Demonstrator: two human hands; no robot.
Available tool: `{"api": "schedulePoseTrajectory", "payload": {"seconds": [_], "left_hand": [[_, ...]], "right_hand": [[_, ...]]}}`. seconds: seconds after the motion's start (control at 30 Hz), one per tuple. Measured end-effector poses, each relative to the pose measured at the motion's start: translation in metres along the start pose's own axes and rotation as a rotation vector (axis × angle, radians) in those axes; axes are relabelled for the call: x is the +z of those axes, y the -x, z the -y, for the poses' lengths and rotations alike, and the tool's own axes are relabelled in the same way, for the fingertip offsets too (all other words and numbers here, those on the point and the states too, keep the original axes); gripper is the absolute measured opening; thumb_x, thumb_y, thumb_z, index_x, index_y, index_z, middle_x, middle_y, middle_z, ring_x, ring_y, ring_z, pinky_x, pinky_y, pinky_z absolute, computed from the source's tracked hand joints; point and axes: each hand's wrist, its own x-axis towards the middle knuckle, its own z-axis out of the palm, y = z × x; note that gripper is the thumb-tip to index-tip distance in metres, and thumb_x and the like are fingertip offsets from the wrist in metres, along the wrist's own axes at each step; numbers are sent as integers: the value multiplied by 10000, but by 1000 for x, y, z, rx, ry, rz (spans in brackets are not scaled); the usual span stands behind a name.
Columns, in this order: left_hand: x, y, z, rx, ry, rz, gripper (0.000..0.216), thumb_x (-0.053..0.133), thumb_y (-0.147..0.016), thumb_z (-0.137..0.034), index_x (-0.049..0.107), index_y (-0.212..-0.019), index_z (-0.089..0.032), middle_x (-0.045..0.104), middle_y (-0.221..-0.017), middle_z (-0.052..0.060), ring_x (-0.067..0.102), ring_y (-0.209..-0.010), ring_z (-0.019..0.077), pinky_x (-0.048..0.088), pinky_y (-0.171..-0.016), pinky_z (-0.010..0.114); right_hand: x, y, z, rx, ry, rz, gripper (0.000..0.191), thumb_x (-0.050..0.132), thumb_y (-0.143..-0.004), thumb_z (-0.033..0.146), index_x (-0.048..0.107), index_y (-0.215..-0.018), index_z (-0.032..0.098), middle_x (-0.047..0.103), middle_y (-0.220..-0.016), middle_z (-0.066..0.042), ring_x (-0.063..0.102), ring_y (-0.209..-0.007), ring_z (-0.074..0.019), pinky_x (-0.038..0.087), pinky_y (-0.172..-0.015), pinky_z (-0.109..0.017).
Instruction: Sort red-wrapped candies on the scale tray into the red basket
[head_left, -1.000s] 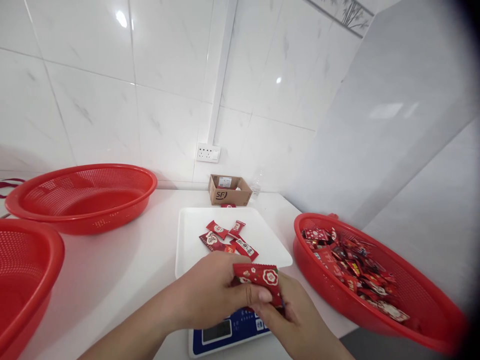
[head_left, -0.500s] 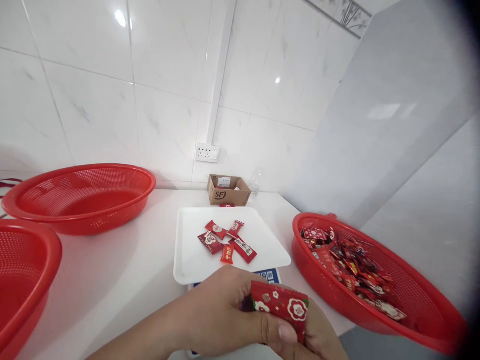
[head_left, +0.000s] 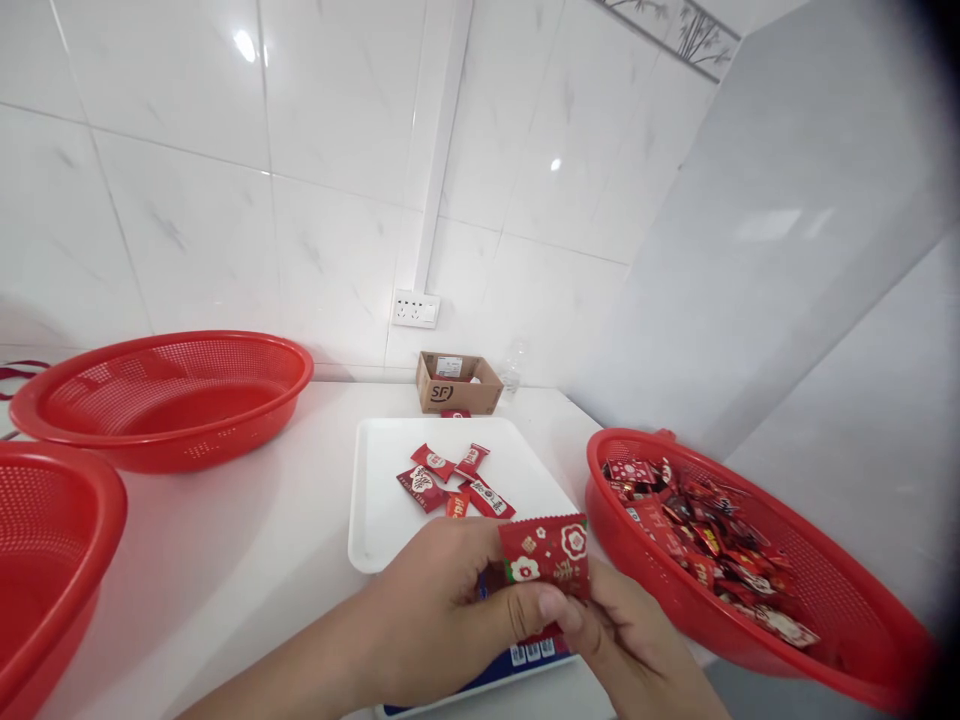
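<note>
Pinching a red packet (head_left: pixel 546 550), left hand (head_left: pixel 442 615) and right hand (head_left: pixel 634 640) curl closed.

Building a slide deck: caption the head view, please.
Left hand and right hand hold a red packet by a scale, with a basket of packets at right.

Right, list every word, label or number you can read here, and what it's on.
"SF": on the cardboard box.
Box's white label: too small to read.
Held red packet: gold lettering, unclear.
Candies on the white tray: lettering too small.
Blue panel's keys: markings too small.
Wrappers in the right-hand basket: too small or blurred.
</note>
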Motion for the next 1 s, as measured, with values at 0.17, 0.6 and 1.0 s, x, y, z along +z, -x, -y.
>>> {"api": "schedulePoseTrajectory", "payload": {"seconds": [0.17, 0.6, 1.0], "left_hand": [[4, 1, -2, 26, -87, 70, 154, 487, -898, -137, 632, -860, -172, 603, -825, -4, 530, -754, 134, 416, -692, 212], [21, -1, 12, 72, -72, -104, 237, 521, -864, -288, 467, -661, -179, 455, -631, -18, 441, -602, 122, 352, -573, 228], [27, -1, 17, 82, 155, -158, 185, 531, -818, -244, 467, -658, -178, 447, -612, -15, 418, -571, 121, 356, -541, 246]], "right_hand": [[-9, 10, 3, 25, 68, -2, 330, 511, -925, 450, 693, -1139, 277, 716, -1099, -78, 660, -1028, -273, 555, -869, -356], [-16, 20, -15, 19, 174, -61, 310, 498, -932, 404, 675, -1158, 287, 708, -1124, -81, 672, -958, -271, 565, -809, -366], [-8, 11, 7, -83, 152, -98, 314, 500, -923, 461, 731, -1059, 298, 744, -881, -50, 680, -721, -211, 562, -679, -285]]}}
